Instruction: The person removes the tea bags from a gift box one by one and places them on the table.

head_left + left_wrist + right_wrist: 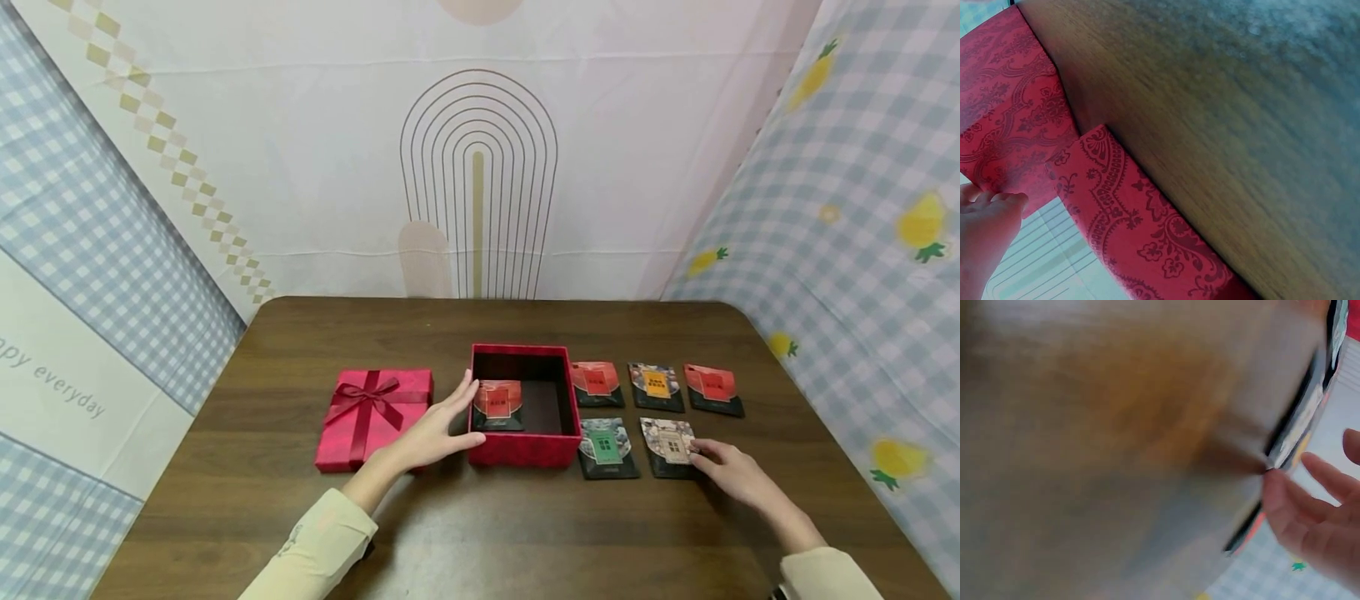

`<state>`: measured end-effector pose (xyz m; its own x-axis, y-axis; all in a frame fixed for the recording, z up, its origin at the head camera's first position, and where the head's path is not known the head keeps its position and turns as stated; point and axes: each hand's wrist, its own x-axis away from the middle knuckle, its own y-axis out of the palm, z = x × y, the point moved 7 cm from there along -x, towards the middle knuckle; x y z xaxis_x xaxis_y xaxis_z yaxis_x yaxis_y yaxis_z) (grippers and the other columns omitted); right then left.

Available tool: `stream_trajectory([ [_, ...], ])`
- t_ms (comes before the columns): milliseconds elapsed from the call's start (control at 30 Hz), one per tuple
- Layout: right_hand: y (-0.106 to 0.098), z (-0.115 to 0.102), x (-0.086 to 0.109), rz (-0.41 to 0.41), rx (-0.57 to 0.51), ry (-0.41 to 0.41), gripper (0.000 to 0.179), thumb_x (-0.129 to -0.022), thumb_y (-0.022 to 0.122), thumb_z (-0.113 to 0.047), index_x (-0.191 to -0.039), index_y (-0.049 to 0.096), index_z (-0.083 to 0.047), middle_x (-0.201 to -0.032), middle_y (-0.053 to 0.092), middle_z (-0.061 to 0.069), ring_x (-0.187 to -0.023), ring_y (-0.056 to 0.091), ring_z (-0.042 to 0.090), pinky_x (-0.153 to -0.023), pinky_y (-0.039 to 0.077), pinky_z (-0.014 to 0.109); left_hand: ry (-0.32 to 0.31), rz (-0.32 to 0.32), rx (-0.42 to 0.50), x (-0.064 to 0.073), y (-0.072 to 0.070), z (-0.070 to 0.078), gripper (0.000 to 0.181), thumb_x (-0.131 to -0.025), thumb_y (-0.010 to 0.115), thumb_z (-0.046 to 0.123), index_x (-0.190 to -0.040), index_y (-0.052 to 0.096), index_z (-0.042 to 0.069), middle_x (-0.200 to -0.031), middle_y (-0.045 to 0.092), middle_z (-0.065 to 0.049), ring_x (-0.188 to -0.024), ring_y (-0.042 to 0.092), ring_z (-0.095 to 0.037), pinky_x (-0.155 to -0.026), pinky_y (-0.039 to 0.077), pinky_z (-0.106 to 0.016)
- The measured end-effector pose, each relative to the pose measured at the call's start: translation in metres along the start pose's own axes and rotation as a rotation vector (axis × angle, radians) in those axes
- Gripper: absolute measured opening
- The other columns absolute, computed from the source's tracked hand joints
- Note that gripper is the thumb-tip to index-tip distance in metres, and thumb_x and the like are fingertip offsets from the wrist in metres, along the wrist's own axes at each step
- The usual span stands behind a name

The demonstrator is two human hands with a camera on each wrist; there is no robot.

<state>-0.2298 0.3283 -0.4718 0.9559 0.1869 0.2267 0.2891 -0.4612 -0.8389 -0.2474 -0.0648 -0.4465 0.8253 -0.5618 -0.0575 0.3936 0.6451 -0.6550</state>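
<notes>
An open red gift box (525,450) stands mid-table, with a red-and-black sachet (500,402) inside at its left. My left hand (435,433) reaches to the box's left side, fingers extended along the wall and thumb by the front rim. In the left wrist view that hand (991,231) lies against patterned red card. To the right, a beige-and-black sachet (667,446) lies on the table. Thumb and fingertip of my right hand (738,475) pinch its right edge. The right wrist view shows this hand (1316,519) at the edge of the sachet (1297,425).
A red lid (386,417) with a ribbon bow lies left of the box. Near the box's right side are a green sachet (607,448) and a red one (597,383). Farther right lie an orange sachet (656,386) and another red one (712,388). Patterned cloth (480,167) hangs behind the table.
</notes>
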Motion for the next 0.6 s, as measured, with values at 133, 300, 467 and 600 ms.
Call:
stream_trajectory([
  [133,-0.004,-0.015,-0.006,-0.006,0.075,-0.016,0.043,-0.093,0.048,-0.018,-0.117,0.049,0.018,-0.108,0.053,0.036,-0.101,0.049,0.05,-0.08,0.042,0.055,0.012,0.007,0.003,0.001,0.0,0.002,0.081,-0.087,0.061,0.036,-0.147,0.013,0.011,-0.153,0.0,-0.01,-0.137,0.017,-0.025,-0.106,0.025,-0.046],
  [300,-0.013,-0.05,-0.013,0.109,0.064,-0.075,0.039,-0.094,0.047,-0.014,-0.12,0.048,0.015,-0.105,0.057,0.031,-0.095,0.055,0.043,-0.076,0.044,0.053,0.008,0.006,0.003,0.001,0.001,0.002,0.081,-0.087,0.061,0.037,-0.147,0.013,0.011,-0.153,0.0,-0.01,-0.137,0.017,-0.025,-0.106,0.025,-0.045],
  [467,-0.014,-0.097,-0.02,0.195,-0.002,-0.176,0.039,-0.095,0.047,-0.012,-0.127,0.045,0.01,-0.121,0.05,0.033,-0.082,0.059,0.039,-0.076,0.045,0.051,0.006,0.008,0.005,0.001,0.001,0.002,0.081,-0.087,0.06,0.037,-0.147,0.013,0.011,-0.153,0.0,-0.009,-0.137,0.017,-0.026,-0.105,0.026,-0.046],
  [600,-0.009,-0.128,-0.03,0.224,-0.056,-0.257,0.041,-0.095,0.047,-0.011,-0.132,0.043,0.006,-0.076,0.058,0.019,-0.05,0.045,0.021,-0.063,0.042,0.038,-0.01,-0.001,0.012,0.001,0.001,0.0,0.082,-0.087,0.061,0.037,-0.147,0.012,0.013,-0.154,-0.001,-0.006,-0.137,0.017,-0.024,-0.106,0.025,-0.045],
])
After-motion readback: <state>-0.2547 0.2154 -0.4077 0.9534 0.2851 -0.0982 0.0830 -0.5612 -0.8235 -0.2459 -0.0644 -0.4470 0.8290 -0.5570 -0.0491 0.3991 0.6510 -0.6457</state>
